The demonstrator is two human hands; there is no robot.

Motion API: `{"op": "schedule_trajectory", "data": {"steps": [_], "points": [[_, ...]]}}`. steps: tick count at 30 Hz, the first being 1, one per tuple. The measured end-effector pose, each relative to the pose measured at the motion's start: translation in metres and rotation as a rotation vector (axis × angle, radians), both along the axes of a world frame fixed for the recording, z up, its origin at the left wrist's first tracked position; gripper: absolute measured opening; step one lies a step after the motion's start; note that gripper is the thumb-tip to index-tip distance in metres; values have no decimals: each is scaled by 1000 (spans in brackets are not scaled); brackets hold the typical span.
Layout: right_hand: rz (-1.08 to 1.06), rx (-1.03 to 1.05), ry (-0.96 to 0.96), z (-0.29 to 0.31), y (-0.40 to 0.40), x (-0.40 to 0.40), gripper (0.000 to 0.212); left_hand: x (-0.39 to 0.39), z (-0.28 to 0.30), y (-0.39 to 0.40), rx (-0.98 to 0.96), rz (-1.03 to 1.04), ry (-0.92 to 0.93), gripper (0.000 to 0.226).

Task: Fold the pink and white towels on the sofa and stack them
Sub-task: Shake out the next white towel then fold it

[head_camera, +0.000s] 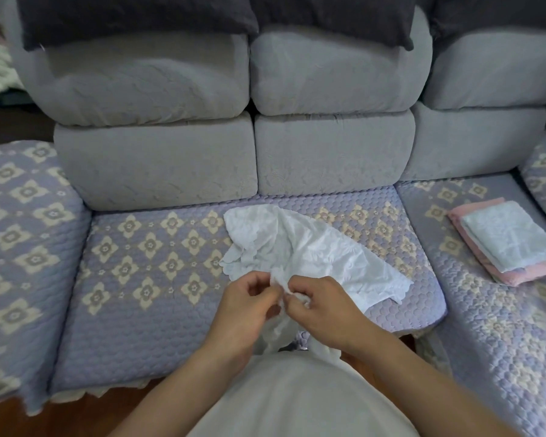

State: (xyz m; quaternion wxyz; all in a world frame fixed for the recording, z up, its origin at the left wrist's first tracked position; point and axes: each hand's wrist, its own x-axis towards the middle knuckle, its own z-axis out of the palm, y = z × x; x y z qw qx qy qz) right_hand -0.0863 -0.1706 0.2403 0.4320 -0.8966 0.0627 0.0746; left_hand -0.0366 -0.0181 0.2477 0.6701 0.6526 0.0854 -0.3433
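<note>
From my remote seat I see two bare forearms rising from about 6 o'clock toward the centre, with no sleeves reaching the wrists or elbows. The left hand (249, 305) and the right hand (323, 305) carry no rings, watch, bracelet or gloves that I can make out. Between the arms, at 6 o'clock, a plain light grey-white shirt (300, 402) fills the bottom edge, smooth and without any print.

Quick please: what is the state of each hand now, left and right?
Left hand: pinches the near edge of the white towel.
Right hand: grips the same edge.
</note>
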Motion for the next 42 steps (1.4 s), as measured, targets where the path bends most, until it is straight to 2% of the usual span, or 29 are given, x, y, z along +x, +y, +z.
{"op": "schedule_trajectory", "data": {"steps": [6, 12, 14, 17, 21, 24, 28, 32, 34, 36, 38, 39, 41, 42], "points": [[6, 9, -2, -1, -1, 2, 40, 4, -4, 2, -35, 6, 4, 16], [226, -393, -91, -2, 1, 6, 34, 5, 5, 0, 27, -122, -66, 38], [169, -387, -97, -1, 3, 10, 29, 10, 5, -3, 50, -90, -60, 40], [-11, -373, -70, 3, 5, 18, 22, 28, 9, -7, 81, 67, -55, 31], [-122, -475, -57, 1, 8, 28, 21, 44, 17, -12, 86, 173, -137, 25], [-193, -496, -49, -3, 7, 29, 20, 47, 25, -18, 49, 204, -145, 24], [-308, -505, -61, 0, 1, 32, 22, 52, 41, -28, -109, 222, -19, 26], [-311, -541, 13, 7, -5, 44, 37, 58, 62, -36, -197, 211, -1, 23], [-280, -481, 25, 10, -17, 46, 44, 86, 64, -29, -245, 322, -37, 18], [-239, -372, 49, 9, -45, 38, 35, 129, 69, -10, -266, 470, -123, 12], [-294, -340, 88, -5, -93, 20, 22, 173, 54, 18, -193, 620, -202, 12], [-366, -364, 119, -16, -119, 9, 16, 195, 32, 42, -149, 668, -177, 16], [-555, -427, 232, -43, -165, -20, 15, 235, -43, 107, -100, 649, -30, 24], [-633, -441, 303, -56, -182, -34, 19, 251, -93, 143, -12, 669, -8, 23]]}}
